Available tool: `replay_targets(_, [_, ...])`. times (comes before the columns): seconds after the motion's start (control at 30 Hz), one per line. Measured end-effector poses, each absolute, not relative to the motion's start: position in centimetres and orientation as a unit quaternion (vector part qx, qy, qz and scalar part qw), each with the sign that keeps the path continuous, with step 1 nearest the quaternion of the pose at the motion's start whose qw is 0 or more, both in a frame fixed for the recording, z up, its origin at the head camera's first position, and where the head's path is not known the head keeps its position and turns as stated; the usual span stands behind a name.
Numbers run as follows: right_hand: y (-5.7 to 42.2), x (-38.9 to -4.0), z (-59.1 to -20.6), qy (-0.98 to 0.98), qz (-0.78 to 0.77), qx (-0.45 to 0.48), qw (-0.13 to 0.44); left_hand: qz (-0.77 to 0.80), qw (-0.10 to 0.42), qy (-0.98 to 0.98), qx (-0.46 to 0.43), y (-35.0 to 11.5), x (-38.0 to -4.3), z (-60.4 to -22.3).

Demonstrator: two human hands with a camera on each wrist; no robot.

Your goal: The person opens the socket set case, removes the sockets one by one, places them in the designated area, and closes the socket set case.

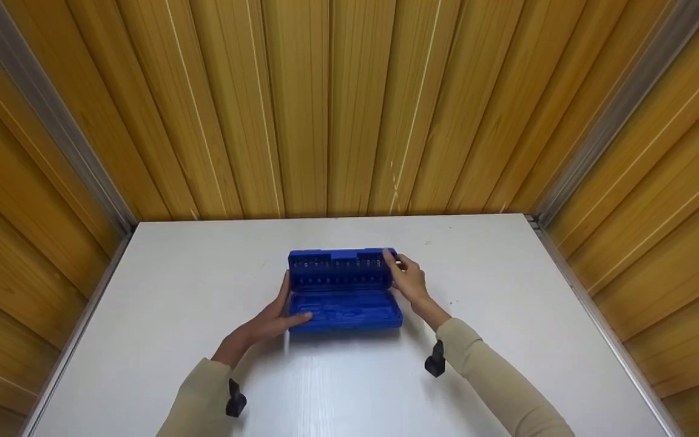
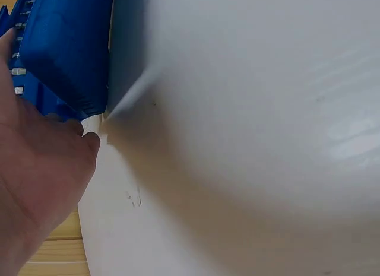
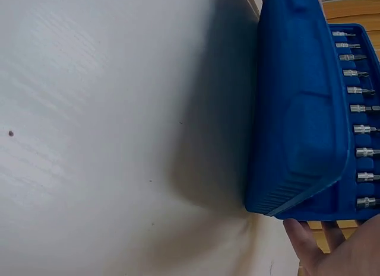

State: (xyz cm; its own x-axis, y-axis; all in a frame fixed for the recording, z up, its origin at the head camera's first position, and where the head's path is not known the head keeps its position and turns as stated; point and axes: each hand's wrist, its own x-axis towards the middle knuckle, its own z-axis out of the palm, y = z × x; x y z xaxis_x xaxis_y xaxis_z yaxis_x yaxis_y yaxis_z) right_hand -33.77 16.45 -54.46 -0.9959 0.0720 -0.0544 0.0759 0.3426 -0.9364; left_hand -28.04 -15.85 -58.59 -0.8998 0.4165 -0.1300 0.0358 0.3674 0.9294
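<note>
A blue plastic bit case [image 1: 344,311] stands opened above the middle of the white table, one half tilted up at the back and the other towards me. Silver driver bits [image 3: 363,129] line the back half in a row; the moulded front half shows no bits. My left hand [image 1: 269,320] holds the case's left side, its thumb over the front half and its fingers along the side. At the upper right corner, my right hand [image 1: 409,280] grips the back half, thumb on its inner face. The right fingers are partly hidden behind the case.
A white table [image 1: 204,261] spreads around the case. Behind it rises a wood-patterned panel wall [image 1: 355,121], with similar walls at both sides. Black wrist mounts [image 1: 435,361] hang from the beige sleeves [image 1: 495,376].
</note>
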Motion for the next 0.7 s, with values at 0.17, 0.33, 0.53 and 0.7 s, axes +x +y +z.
replay_targets(0.17, [16.5, -34.1, -54.7, 0.804, -0.591, 0.062, -0.016, 0.526, 0.15, 0.82, 0.169, -16.0, -28.0, -59.1])
replay_targets(0.33, [17.1, -34.1, -55.7, 0.813, -0.581, 0.019, 0.013, 0.497, 0.122, 0.838, 0.191, -15.9, -28.0, -59.9])
replay_targets(0.53, [18.2, -33.9, -56.7, 0.829, -0.535, -0.104, 0.124, 0.467, 0.109, 0.86, 0.176, -16.0, -27.9, -60.3])
replay_targets(0.7, [18.8, -34.0, -57.1, 0.842, -0.483, -0.174, 0.168, 0.451, 0.113, 0.87, 0.162, -16.2, -27.9, -60.3])
